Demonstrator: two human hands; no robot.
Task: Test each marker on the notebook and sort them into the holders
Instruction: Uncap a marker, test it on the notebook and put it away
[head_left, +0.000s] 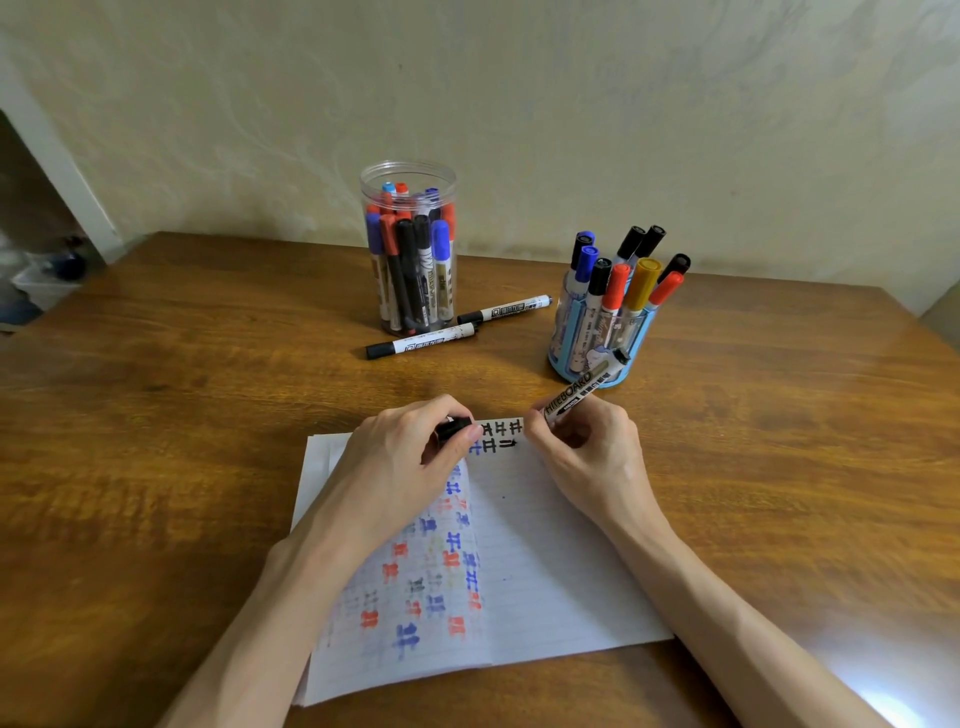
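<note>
Testing hand: right hand (587, 447) is gripping a whiteboard mkr (576, 391) low on the barrel, fingers (566, 421) curled round it & clenched in a writing hold.
Mkr angle: barrel is slanting up toward far right, its back end showing in front of the blue holder (557, 358). Tip is pointing down at the page but is hiding behind the fingers, so contact w/ paper can't be told.
Left hand: left hand (410, 457) is resting on the far left part of the notebook (545, 561), thumb & fingers pinching a black cap (451, 427).
Notebook: is lying open on the surface (208, 389), near centre, under both hands. Left page is carrying rows of red, blue & grey test marks (431, 571). Black marks (501, 434) are sitting at the far edge, between the two hands.
Clear jar (408, 164): is standing far centre, near the wall, packed w/ capped mkrs; red, blue & black caps are showing.
Blue holder: is standing right of the jar & a bit nearer, apart from it. Mkrs are sticking out caps up, in blue, black, red & one yellow.
Loose mkrs (421, 344): two w/ black caps are lying flat on the surface just beside the jar, on its near-right side. The other mkr (506, 310) is lying farther right. Both are lying well apart from the notebook.
</note>
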